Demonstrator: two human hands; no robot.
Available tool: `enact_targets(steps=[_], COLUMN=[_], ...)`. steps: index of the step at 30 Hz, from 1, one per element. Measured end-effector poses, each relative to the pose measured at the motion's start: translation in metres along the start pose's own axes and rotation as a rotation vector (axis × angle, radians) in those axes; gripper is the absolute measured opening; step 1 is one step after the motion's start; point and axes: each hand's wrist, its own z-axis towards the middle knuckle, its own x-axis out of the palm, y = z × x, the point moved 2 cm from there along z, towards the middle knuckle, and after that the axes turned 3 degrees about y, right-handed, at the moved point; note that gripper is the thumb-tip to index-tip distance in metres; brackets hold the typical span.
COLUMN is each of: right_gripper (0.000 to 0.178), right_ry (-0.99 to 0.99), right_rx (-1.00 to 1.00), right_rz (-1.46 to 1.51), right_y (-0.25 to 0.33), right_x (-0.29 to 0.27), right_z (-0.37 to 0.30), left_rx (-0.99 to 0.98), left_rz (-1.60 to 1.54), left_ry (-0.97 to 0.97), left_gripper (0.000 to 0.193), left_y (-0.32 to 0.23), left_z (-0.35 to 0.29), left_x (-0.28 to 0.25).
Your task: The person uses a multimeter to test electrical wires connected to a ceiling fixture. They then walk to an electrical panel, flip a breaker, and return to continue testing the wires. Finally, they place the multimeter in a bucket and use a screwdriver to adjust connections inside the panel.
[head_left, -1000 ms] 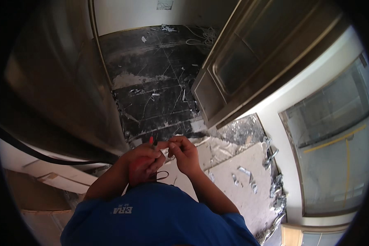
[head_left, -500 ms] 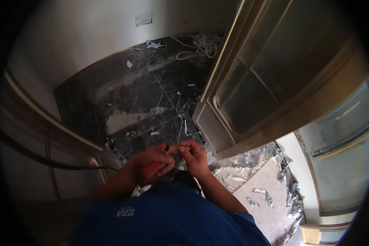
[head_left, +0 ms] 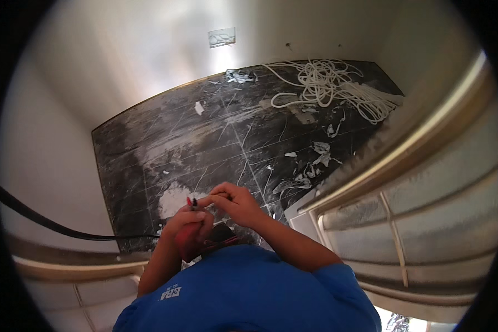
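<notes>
In front of my chest my two hands meet. My left hand [head_left: 192, 221] is closed round a red object [head_left: 187, 242] whose kind I cannot make out. Two slim pen-like tips [head_left: 192, 203], one red and one black, stick up from the same grip. My right hand [head_left: 237, 205] touches the left fingertips, its thumb and fingers pinched together. Whatever lies between them, if anything, is hidden.
Dark marble-look floor tiles [head_left: 205, 152] carry dust and scraps of plastic film [head_left: 315, 157]. A coil of white rope [head_left: 326, 83] lies by the far wall. Framed glass door leaves [head_left: 365, 221] flank me. A black cable [head_left: 66, 228] runs in from the left.
My view has moved forward past the doors and turned, so more of the floor and the whole rope coil show. Both hands stay together, slightly further left in the picture.
</notes>
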Motion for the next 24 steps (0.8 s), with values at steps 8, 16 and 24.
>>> enact_targets(steps=[8,16,24], right_gripper=[0.03,0.05,0.085], right_ry=[-0.148,-0.406,-0.289], right_rx=[0.175,0.032,-0.195], right_rz=[0.094,0.154,0.242], right_y=[-0.059,-0.048,-0.058], right_x=[-0.186,-0.375,-0.597], right_z=[0.195,0.295,0.37], left_rx=[-0.043,-0.143,-0.06], left_rz=[-0.025,0.308,0.157], left_ry=[0.134,0.087,-0.039], left_gripper=[0.064,0.052,0.044], left_y=[-0.091,-0.193,-0.176], left_z=[0.264,0.575,0.867], left_x=[-0.105,-0.085,-0.054])
